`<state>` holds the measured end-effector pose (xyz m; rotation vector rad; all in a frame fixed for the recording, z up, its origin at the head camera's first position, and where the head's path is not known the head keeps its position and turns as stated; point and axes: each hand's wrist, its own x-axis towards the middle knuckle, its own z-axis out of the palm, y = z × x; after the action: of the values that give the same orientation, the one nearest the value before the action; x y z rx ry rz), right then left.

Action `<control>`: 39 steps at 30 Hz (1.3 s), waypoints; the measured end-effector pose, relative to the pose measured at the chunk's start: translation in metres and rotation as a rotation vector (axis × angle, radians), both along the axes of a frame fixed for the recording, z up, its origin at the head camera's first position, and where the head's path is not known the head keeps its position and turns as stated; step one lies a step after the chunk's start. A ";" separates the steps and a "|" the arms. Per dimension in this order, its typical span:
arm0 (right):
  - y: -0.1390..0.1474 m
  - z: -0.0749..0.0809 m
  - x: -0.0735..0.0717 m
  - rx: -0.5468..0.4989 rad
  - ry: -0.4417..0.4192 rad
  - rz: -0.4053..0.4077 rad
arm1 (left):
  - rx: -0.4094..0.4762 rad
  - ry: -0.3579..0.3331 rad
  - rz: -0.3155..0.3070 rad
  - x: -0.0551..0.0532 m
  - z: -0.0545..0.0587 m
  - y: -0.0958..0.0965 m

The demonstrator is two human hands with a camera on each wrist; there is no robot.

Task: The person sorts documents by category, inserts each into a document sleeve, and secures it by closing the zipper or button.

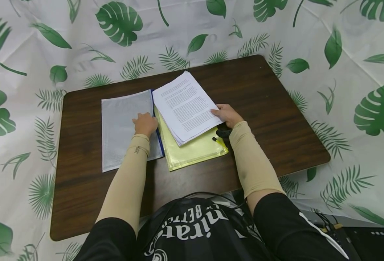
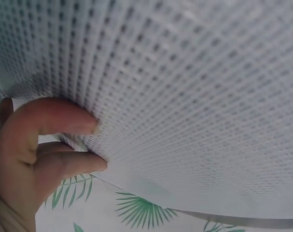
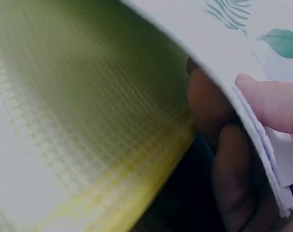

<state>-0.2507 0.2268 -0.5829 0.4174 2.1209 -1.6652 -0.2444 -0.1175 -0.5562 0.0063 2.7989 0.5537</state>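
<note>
My right hand (image 1: 228,115) grips a stack of printed papers (image 1: 188,105) by its right edge, thumb on top and fingers underneath. In the right wrist view, the paper stack (image 3: 255,128) bends between the thumb and curled fingers. The papers overlap a yellow mesh zip pouch (image 1: 195,154), which shows beneath them. My left hand (image 1: 145,124) rests on a grey mesh zip pouch (image 1: 120,127), near its blue zipper edge. Seen from the left wrist, bent fingertips (image 2: 88,126) touch the grey mesh (image 2: 194,96), with a gap between thumb and finger.
Both pouches lie side by side on a dark wooden table (image 1: 260,87). A leaf-patterned white sheet (image 1: 166,32) hangs behind and around it. A yellow zipper pull (image 1: 220,142) lies at the yellow pouch's right corner. Cables and a black device (image 1: 371,239) are at the lower right.
</note>
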 end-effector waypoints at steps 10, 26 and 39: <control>0.000 0.001 0.000 0.027 0.021 0.042 | 0.047 -0.046 0.009 0.001 0.002 -0.002; -0.011 0.007 0.006 -0.108 0.030 0.060 | 0.090 -0.080 0.027 0.001 0.002 -0.007; -0.023 0.002 0.018 -0.187 0.020 0.117 | 0.064 -0.052 -0.020 -0.002 0.000 -0.008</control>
<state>-0.2332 0.2039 -0.5809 0.2165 1.9415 -1.7850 -0.2461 -0.1254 -0.5563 0.0329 2.7269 0.6296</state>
